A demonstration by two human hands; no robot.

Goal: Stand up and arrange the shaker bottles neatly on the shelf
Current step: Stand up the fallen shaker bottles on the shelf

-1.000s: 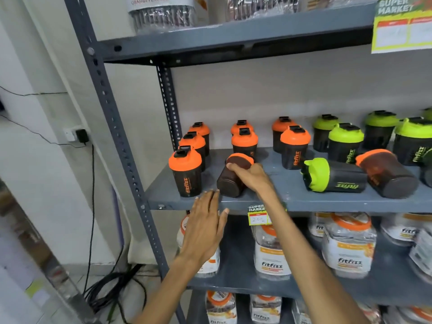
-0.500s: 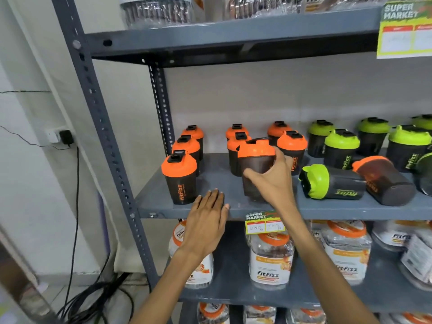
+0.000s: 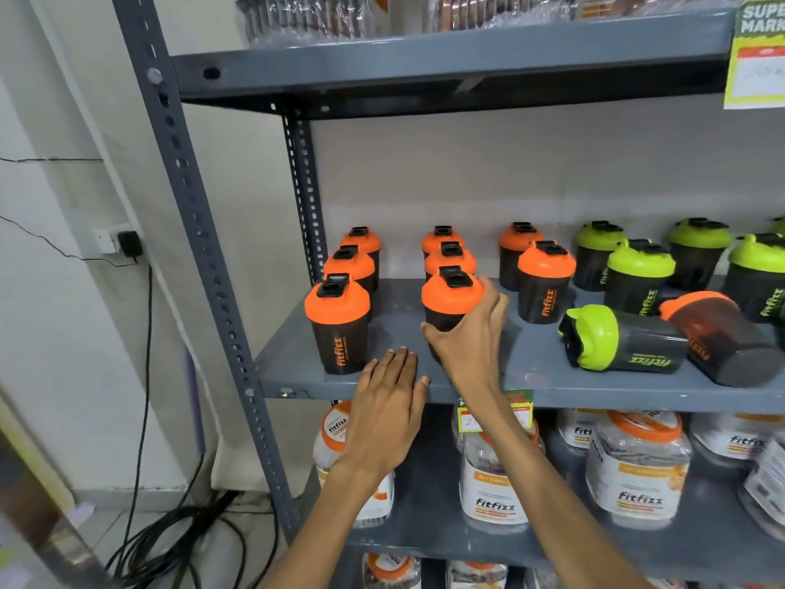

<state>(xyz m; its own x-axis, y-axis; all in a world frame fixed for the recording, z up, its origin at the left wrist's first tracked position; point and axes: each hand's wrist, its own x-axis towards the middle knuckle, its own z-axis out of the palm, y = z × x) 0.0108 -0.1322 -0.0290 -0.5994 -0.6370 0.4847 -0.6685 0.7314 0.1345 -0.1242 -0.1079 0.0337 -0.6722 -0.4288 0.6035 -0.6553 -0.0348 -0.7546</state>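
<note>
We see a grey shelf point(image 3: 531, 376) with many shaker bottles on it. Our right hand point(image 3: 469, 333) is wrapped around an orange-lid shaker bottle point(image 3: 451, 297) that stands up near the front of the shelf, and the fingers curl around its dark body. Our left hand point(image 3: 388, 401) lies flat and open on the front edge of the shelf and holds nothing.

At 9 o'clock from the held bottle stands the front-left orange bottle point(image 3: 339, 323), a little apart. At 12 o'clock two more orange bottles stand in a line behind it, and they are partly hidden by it. At 2 o'clock stands another orange bottle point(image 3: 545, 282).

At 3 o'clock a green-lid bottle point(image 3: 624, 344) lies on its side with its lid toward our hand. Just beside it, a fallen orange bottle point(image 3: 722, 333) also lies on its side, and its lid touches the green one's far end. Behind them green-lid bottles stand up, and the ones at the far right are cut off by the picture's edge.

At 6 o'clock, on the shelf below, sit clear jars point(image 3: 495, 478). Our right arm covers part of a price tag point(image 3: 516, 412), so we cannot read it.
</note>
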